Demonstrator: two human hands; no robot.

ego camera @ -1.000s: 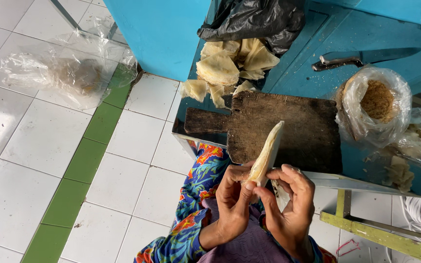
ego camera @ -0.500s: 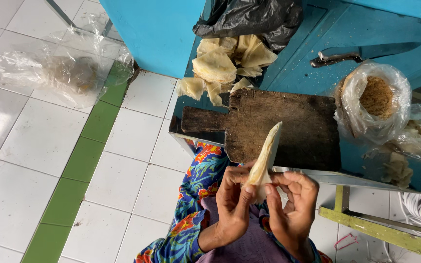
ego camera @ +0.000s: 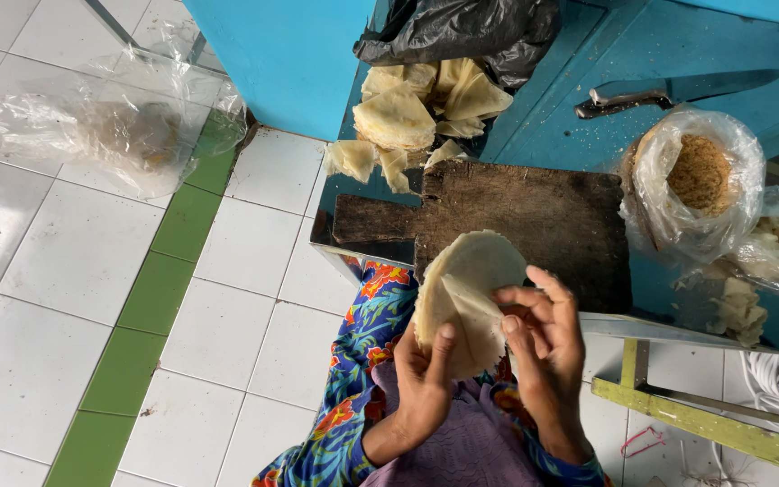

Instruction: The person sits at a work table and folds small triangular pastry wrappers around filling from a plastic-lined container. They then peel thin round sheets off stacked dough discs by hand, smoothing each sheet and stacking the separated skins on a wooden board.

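I note both hands, left hand [ego camera: 421,383] and right hand [ego camera: 543,347], grasping a pale round wrapper stack [ego camera: 466,298] between their fingers [ego camera: 520,347], dark cutting board [ego camera: 534,225] just beyond, clear bag of brown filling [ego camera: 696,176] farther right, knife [ego camera: 651,93] behind it.

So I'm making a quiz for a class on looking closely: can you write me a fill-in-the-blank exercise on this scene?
1. Both hands, left hand and right hand, hold a stack of thin, pale, ____ wrappers.
2. Beyond the hands lies a dark wooden ____ board.
3. A knife rests on the ____ painted table.
4. More wrappers spill from a ____ plastic bag.

Missing words: round; cutting; blue; black
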